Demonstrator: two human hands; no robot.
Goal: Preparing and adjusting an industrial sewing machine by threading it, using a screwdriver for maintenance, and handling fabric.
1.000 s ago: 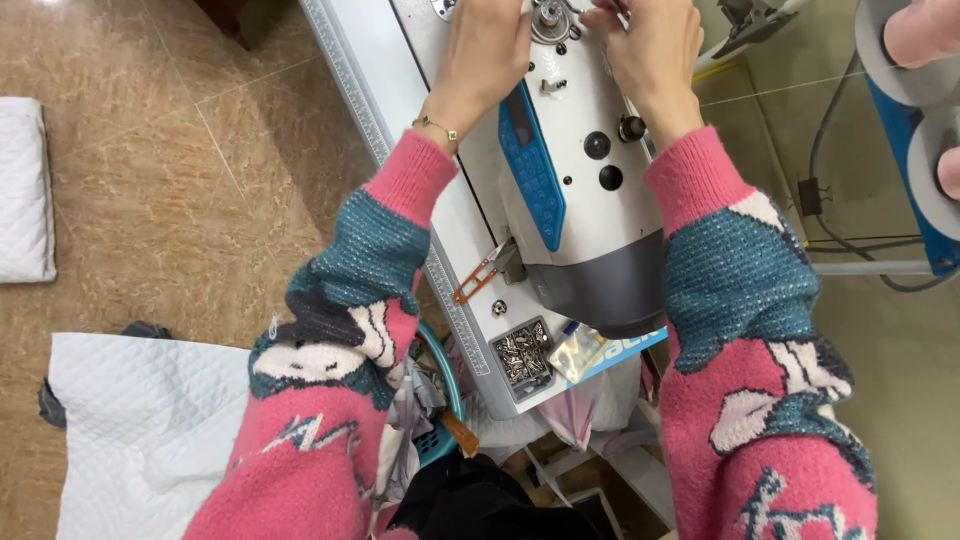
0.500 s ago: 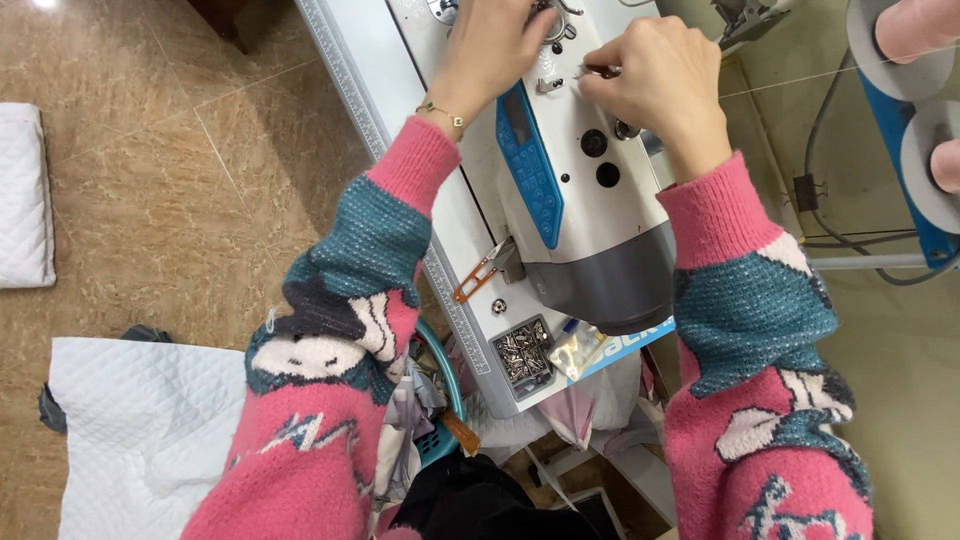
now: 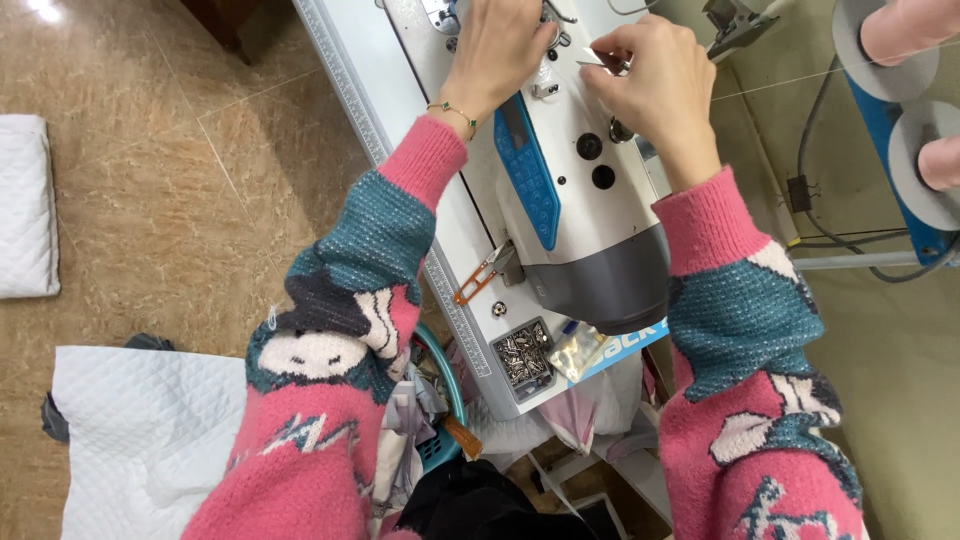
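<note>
Sewing machine [image 3: 590, 190]: L hand [image 3: 500, 50] curled on top, R hand [image 3: 655, 85] pinching tweezers [image 3: 600, 66].

- The sewing machine [image 3: 585, 215] has a smooth, glossy white plastic-looking shell, a blue panel and a matt grey near end.
- The surface [image 3: 400, 120] under it is smooth, pale and lightly shiny, with a printed ruler strip along its left edge.
- The tweezers [image 3: 600, 65] in the right hand [image 3: 655, 90] look like bright bare metal.
- The left hand [image 3: 500, 50] wears a thin gold-coloured metal bracelet [image 3: 452, 112].
- The sleeves [image 3: 365, 260] are thick, fuzzy knitted wool in pink and teal.
- The snips [image 3: 478, 280] have orange glossy handles.
- The small tray [image 3: 525, 355] holds shiny metal parts.
- The floor [image 3: 170, 180] is polished, glossy brown tile.
- The white cloth [image 3: 130, 440] is matt and quilted.
</note>
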